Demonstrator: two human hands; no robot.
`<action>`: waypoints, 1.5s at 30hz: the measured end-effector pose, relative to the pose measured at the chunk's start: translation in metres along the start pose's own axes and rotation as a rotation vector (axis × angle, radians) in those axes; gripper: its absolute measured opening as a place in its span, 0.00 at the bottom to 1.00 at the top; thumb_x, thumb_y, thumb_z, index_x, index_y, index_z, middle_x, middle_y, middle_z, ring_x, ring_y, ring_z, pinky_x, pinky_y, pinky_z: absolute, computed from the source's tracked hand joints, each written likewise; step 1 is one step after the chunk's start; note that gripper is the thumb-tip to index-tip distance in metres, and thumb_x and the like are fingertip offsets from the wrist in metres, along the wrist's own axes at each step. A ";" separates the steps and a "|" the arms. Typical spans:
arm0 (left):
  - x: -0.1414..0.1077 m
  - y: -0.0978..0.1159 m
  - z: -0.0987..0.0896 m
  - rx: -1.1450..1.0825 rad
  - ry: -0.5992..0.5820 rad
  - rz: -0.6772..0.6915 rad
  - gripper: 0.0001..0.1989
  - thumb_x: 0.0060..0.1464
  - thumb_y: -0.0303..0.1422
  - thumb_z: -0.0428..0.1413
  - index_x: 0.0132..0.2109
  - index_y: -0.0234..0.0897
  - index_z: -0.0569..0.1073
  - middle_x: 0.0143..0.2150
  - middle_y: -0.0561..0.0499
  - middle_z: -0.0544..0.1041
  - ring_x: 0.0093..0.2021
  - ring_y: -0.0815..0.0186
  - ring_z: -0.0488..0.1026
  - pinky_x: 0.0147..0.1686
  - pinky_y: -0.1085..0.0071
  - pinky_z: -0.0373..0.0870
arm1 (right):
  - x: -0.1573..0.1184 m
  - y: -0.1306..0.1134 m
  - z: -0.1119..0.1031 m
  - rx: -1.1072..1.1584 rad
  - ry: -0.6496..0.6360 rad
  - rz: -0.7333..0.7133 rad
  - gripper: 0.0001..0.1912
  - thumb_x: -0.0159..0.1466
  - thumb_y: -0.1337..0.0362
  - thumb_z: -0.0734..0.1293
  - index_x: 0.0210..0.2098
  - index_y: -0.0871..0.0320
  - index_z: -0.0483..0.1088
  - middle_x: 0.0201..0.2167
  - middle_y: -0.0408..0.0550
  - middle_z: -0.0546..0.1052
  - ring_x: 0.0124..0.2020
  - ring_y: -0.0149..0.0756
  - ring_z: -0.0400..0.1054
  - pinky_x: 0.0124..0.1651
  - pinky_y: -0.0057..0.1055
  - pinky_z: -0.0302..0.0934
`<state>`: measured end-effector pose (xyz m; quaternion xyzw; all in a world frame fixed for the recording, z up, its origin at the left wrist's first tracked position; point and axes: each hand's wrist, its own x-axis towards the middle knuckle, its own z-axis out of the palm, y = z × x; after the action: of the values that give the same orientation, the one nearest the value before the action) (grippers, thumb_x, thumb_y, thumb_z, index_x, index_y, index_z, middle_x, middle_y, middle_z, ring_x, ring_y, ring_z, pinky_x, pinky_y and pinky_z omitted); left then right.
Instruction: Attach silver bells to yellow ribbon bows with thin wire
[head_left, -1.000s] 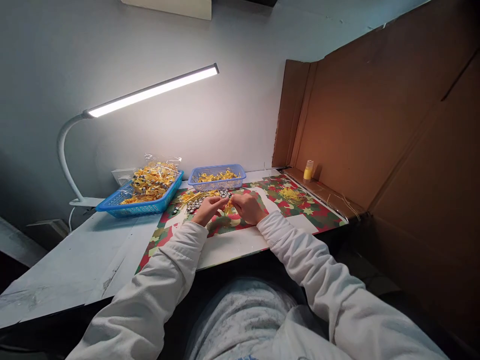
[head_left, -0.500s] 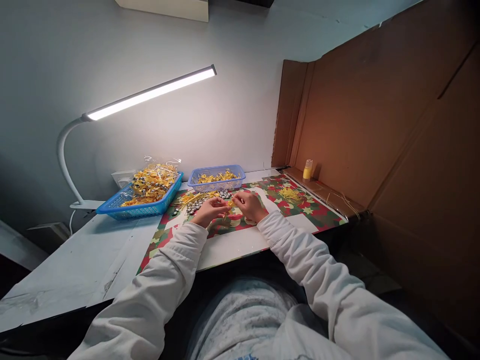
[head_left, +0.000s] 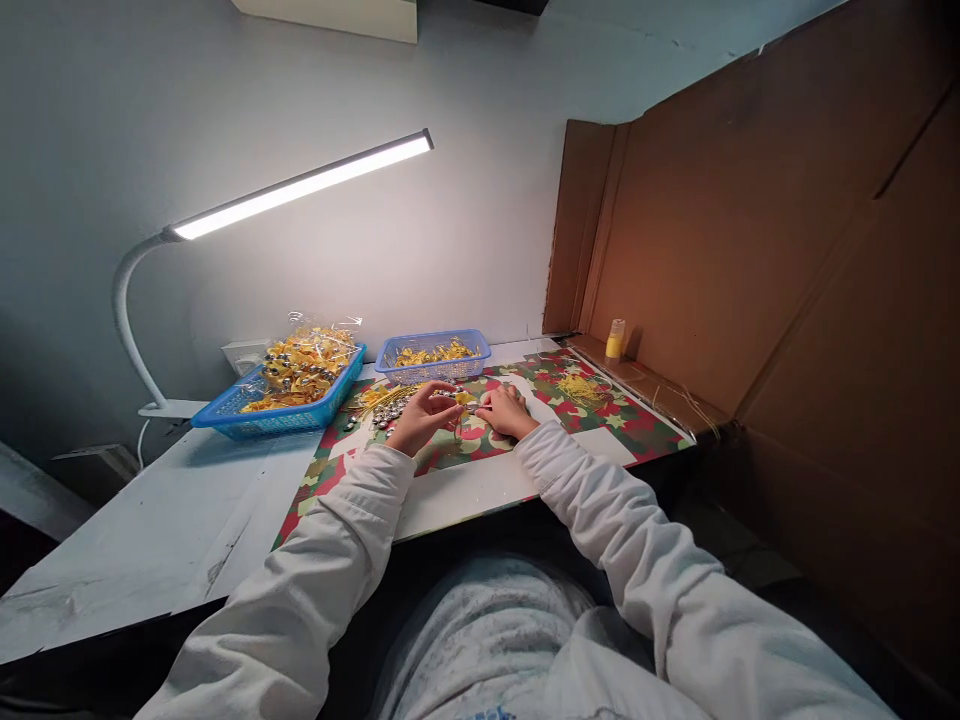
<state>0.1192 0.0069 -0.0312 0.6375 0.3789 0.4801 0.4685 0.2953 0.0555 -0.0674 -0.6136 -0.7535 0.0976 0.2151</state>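
Observation:
Over the patterned mat, my left hand point(head_left: 424, 418) is closed in a pinch on a small yellow ribbon piece point(head_left: 465, 398), with a thin strand hanging below the fingers. Close on its right, my right hand point(head_left: 507, 412) is also pinched, at the near side of that piece; what its fingertips hold is too small to make out. Behind and left of my left hand lies a pile of shiny silver bells point(head_left: 388, 408), with gold-yellow cords point(head_left: 371, 398) beside it.
A blue basket point(head_left: 255, 425) at left is heaped with yellow ribbon pieces and silver bells. A smaller blue basket point(head_left: 431, 375) holds yellow pieces. Yellow threads point(head_left: 581, 390) lie on the mat point(head_left: 637, 435). A yellow bottle point(head_left: 615, 340) stands by the cardboard wall point(head_left: 750, 250); a lamp point(head_left: 307, 185) shines above.
My hands have drawn slightly apart. The right fingers have shifted a little to the right, and the yellow ribbon piece shows more openly between the hands.

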 end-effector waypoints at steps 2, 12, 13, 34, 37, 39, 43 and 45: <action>0.000 0.000 0.000 0.005 0.005 0.001 0.27 0.36 0.45 0.68 0.41 0.37 0.68 0.27 0.54 0.77 0.25 0.69 0.73 0.24 0.73 0.70 | -0.001 -0.001 -0.002 0.034 -0.008 -0.010 0.09 0.62 0.58 0.67 0.32 0.57 0.69 0.45 0.53 0.73 0.52 0.48 0.60 0.48 0.40 0.53; 0.001 -0.003 0.000 0.007 0.020 0.029 0.26 0.39 0.46 0.67 0.41 0.37 0.67 0.24 0.56 0.75 0.21 0.71 0.70 0.23 0.73 0.69 | -0.003 -0.001 -0.012 0.547 0.379 -0.185 0.08 0.67 0.58 0.56 0.34 0.55 0.58 0.23 0.38 0.66 0.24 0.31 0.60 0.29 0.27 0.50; 0.001 -0.003 -0.001 0.008 0.023 0.034 0.26 0.39 0.45 0.67 0.41 0.37 0.68 0.24 0.56 0.75 0.21 0.71 0.70 0.23 0.73 0.69 | -0.006 -0.001 -0.015 0.561 0.377 -0.252 0.10 0.67 0.55 0.55 0.35 0.55 0.59 0.23 0.38 0.65 0.23 0.31 0.59 0.28 0.26 0.50; 0.003 -0.015 -0.003 0.266 0.118 0.263 0.17 0.44 0.43 0.64 0.38 0.36 0.77 0.24 0.52 0.76 0.24 0.68 0.72 0.23 0.73 0.67 | -0.027 -0.008 -0.031 0.172 0.232 -0.399 0.14 0.61 0.57 0.64 0.24 0.57 0.70 0.19 0.41 0.68 0.24 0.30 0.59 0.29 0.27 0.47; 0.004 -0.017 -0.005 0.286 0.108 0.267 0.17 0.44 0.44 0.63 0.38 0.36 0.77 0.24 0.52 0.76 0.24 0.68 0.72 0.23 0.73 0.67 | -0.026 -0.008 -0.029 0.173 0.224 -0.404 0.14 0.61 0.56 0.64 0.24 0.57 0.70 0.18 0.41 0.68 0.23 0.30 0.59 0.29 0.27 0.47; 0.005 -0.019 -0.006 0.295 0.095 0.270 0.17 0.44 0.43 0.64 0.38 0.36 0.77 0.24 0.52 0.76 0.24 0.68 0.72 0.23 0.73 0.67 | -0.025 -0.007 -0.028 0.178 0.223 -0.403 0.14 0.61 0.56 0.64 0.23 0.57 0.70 0.18 0.41 0.68 0.23 0.30 0.59 0.29 0.27 0.47; 0.005 -0.020 -0.006 0.310 0.092 0.275 0.17 0.45 0.43 0.64 0.38 0.36 0.77 0.24 0.52 0.75 0.24 0.68 0.71 0.23 0.73 0.68 | -0.024 -0.008 -0.026 0.181 0.233 -0.398 0.15 0.61 0.56 0.64 0.22 0.58 0.69 0.18 0.41 0.67 0.23 0.29 0.58 0.29 0.27 0.47; 0.005 -0.020 -0.006 0.315 0.094 0.275 0.16 0.45 0.43 0.63 0.38 0.36 0.77 0.24 0.52 0.75 0.24 0.68 0.71 0.24 0.73 0.68 | -0.024 -0.009 -0.026 0.182 0.235 -0.398 0.15 0.61 0.56 0.64 0.21 0.58 0.68 0.17 0.40 0.66 0.23 0.29 0.58 0.29 0.27 0.46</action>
<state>0.1144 0.0182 -0.0487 0.7255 0.3801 0.5034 0.2753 0.3028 0.0277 -0.0460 -0.4383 -0.8175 0.0489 0.3705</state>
